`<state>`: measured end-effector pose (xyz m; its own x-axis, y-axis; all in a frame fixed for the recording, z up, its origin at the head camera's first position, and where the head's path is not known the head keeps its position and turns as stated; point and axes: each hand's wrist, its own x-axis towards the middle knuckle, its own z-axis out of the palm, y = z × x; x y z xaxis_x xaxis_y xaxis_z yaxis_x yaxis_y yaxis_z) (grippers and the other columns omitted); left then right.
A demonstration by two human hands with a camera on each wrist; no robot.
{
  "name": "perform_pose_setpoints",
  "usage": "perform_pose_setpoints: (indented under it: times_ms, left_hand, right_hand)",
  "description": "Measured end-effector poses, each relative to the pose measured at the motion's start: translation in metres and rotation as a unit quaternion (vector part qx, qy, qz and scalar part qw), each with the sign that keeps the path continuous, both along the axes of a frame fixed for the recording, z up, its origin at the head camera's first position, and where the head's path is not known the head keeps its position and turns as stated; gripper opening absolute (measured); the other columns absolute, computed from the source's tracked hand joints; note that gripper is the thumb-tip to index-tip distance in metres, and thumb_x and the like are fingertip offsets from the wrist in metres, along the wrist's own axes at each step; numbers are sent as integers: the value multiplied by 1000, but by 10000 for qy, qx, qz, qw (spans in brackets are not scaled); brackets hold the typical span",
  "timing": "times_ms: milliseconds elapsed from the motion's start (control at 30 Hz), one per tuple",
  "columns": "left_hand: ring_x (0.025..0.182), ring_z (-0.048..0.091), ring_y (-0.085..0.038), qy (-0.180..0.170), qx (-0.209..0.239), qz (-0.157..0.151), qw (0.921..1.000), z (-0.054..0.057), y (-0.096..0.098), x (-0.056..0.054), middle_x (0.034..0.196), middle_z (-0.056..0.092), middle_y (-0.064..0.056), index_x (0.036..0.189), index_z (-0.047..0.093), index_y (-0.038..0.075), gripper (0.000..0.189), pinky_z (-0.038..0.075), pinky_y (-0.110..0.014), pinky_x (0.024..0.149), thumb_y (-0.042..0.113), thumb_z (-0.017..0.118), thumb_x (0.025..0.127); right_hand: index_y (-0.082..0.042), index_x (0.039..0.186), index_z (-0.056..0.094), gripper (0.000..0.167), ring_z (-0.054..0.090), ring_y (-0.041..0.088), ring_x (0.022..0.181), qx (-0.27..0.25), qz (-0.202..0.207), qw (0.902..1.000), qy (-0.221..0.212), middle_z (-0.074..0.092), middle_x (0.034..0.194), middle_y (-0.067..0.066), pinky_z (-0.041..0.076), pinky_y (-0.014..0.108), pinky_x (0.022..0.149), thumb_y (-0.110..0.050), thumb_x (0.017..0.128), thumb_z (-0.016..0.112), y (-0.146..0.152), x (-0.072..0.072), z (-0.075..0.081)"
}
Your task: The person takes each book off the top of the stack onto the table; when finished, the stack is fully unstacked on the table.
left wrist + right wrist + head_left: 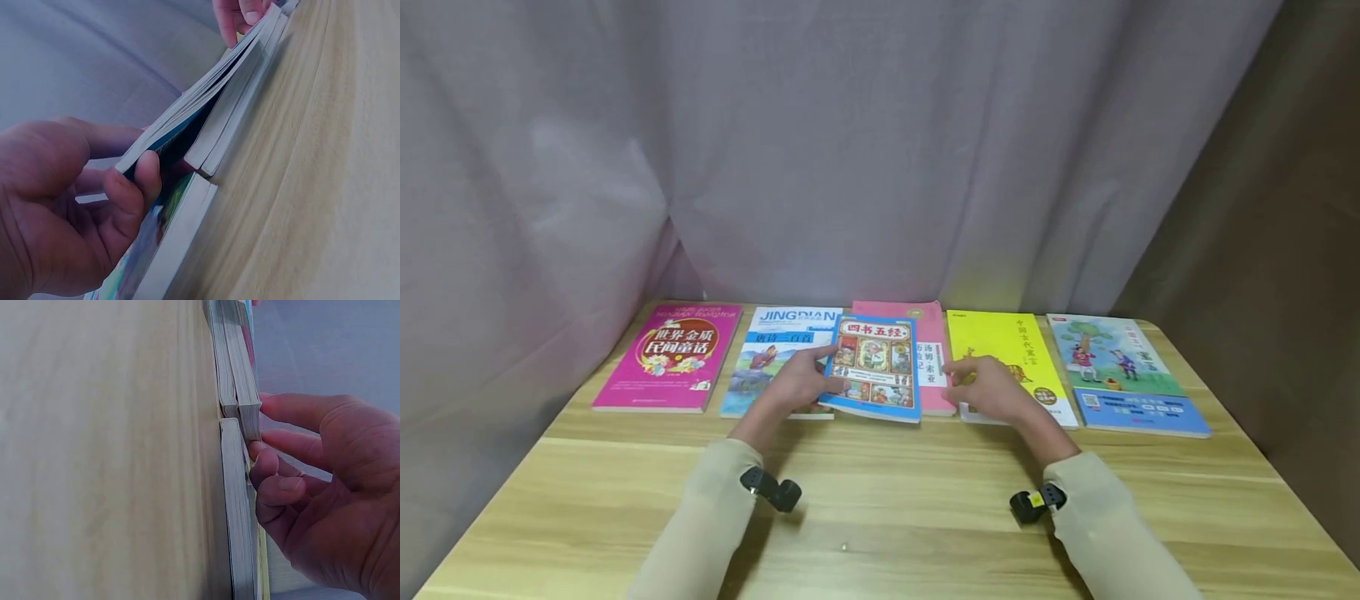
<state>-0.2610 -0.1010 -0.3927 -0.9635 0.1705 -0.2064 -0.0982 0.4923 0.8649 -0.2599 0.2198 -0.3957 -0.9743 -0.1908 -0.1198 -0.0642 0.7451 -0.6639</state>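
1. A person's left hand [797, 382] grasps the left edge of a blue picture-covered book [871, 367] at the centre of the frame, thumb and fingers pinching it
2. The blue book tilts, its left side raised, over the pink book [931, 329] and the right edge of the JINGDIAN book [767, 357]; the left wrist view shows a dark gap beneath it, narrowing toward the far end
3. The right hand [988, 390], right of centre, touches the pink book's right edge with bent fingers above the yellow book [996, 333]; whether it grips or merely touches, one cannot tell
4. A magenta book [651, 379] lies at the left of the row, and a green-and-blue book [1138, 408] at the right
5. All rest along the far side of a wood-grained table [887, 492], before a grey curtain [850, 150] filling the upper frame
6. Pale sleeves [692, 517] enter from the bottom, black devices [772, 490] at both wrists
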Motion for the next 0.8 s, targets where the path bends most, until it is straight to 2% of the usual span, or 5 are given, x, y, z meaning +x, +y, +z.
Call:
perform_pose_setpoints:
  times_ms: [133, 367, 533, 633, 800]
  left_hand:
    - [53, 47, -10, 136, -206, -122, 9996, -1, -5, 0, 112, 61, -16, 164, 40, 20, 81, 50, -25, 51, 21, 81, 94]
    - [70, 60, -13, 231, 102, -199, 9995, -8, -13, 4, 117, 68, -18, 166, 36, 16, 87, 49, -24, 60, 15, 82, 92]
    - [109, 69, -30, 281, 203, -218, 9992, -10, -18, 8, 140, 63, -26, 165, 37, 15, 87, 59, -39, 93, 17, 83, 91]
    - [135, 59, -39, 277, 273, -222, 9990, -8, -21, 10, 155, 52, -27, 165, 37, 14, 86, 48, -51, 116, 17, 82, 92]
    - [149, 45, -43, 243, 416, -211, 9986, -8, -26, 12, 166, 39, -26, 164, 38, 12, 82, 32, -56, 127, 14, 79, 92]
  right_hand:
    - [-12, 147, 63, 55, 62, 22, 84, 13, -56, 9999, -138, 69, 124, 12, 49, 29, 68, -28, 97, 77, 1, 0, 1]
    - [-14, 151, 60, 63, 63, 23, 88, -8, -54, 9997, -222, 68, 127, 13, 49, 30, 71, -32, 94, 80, 3, 0, 0]
    - [-11, 153, 57, 68, 63, 22, 82, -126, 57, 9998, -165, 67, 127, 15, 50, 30, 68, -29, 92, 81, 7, -2, -3]
    - [-9, 153, 57, 68, 62, 22, 79, -220, 100, 9996, -137, 67, 125, 16, 50, 29, 67, -27, 92, 81, 7, -3, -4]
    - [-7, 152, 57, 68, 61, 21, 77, -325, 156, 9993, -130, 67, 123, 16, 48, 28, 64, -25, 91, 82, 4, -3, -5]
